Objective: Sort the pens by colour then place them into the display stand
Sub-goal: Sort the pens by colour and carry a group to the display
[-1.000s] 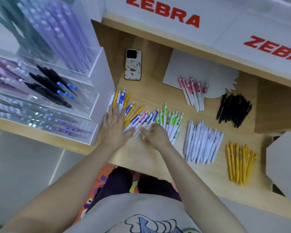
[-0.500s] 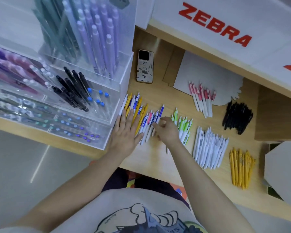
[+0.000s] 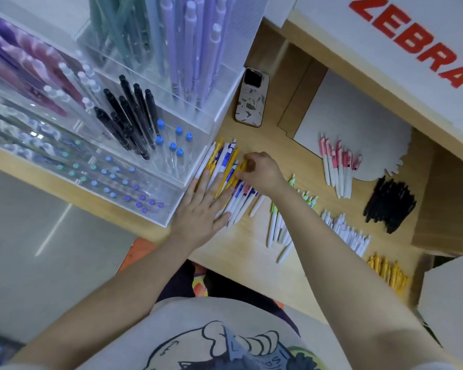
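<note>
Crowding mixed pens [image 3: 226,166]: display stand [image 3: 198,153].

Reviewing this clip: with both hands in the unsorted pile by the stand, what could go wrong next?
The right hand picks at a yellow pen buried in the mixed pile; neighbours may drag out. The right forearm hangs over the green pens, which already look scattered, and could sweep them toward the table edge.
</note>
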{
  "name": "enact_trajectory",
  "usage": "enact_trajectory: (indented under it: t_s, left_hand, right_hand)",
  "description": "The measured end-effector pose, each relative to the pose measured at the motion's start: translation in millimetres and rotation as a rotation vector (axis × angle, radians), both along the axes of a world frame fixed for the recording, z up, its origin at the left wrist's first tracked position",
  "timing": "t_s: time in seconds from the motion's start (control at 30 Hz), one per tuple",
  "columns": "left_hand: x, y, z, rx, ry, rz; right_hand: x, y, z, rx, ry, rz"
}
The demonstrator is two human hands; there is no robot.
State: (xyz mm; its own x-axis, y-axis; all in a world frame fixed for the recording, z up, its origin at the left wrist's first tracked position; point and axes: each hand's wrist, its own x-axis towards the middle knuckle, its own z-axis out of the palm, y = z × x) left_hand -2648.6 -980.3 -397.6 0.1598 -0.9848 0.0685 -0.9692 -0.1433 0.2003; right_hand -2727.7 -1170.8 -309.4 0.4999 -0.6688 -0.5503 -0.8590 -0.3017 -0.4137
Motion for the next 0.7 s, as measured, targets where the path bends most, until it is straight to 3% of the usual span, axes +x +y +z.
enact_trajectory:
  t_s: [0.5,0.7]
  left_hand:
    - [0.2,1.1,0.0,-0.057,-0.027,0.002]
    - [2.3,1.2,8.1,0.048,0.005,-0.037]
  right_hand:
    - [12.8,-7.5,-4.7,0.245,-0.122,-0.273]
    - [-3.0,-9.4,6.3,0.455,-0.299,-0.416]
